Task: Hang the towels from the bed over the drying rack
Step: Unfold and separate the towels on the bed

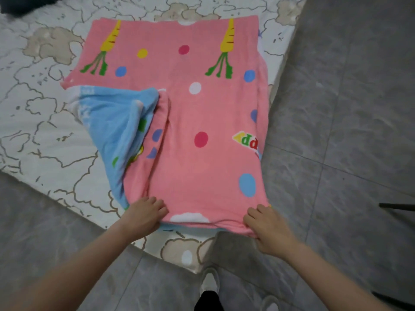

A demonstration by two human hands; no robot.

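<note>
A pink towel (190, 122) with carrots and coloured dots lies spread over the corner of the bed (45, 122). Under it, at its left side, a blue towel (112, 126) bulges out. My left hand (144, 215) grips the pink towel's near edge at its left corner. My right hand (267, 225) pinches the same edge at the right corner, thumb underneath. Both hands sit at the bed's near corner. The drying rack is mostly out of view.
The bed sheet is white with beige cloud outlines. Grey tiled floor (348, 108) lies to the right and front. A dark thin bar (397, 206) pokes in at the right edge. My shoes (210, 281) stand just below the bed corner.
</note>
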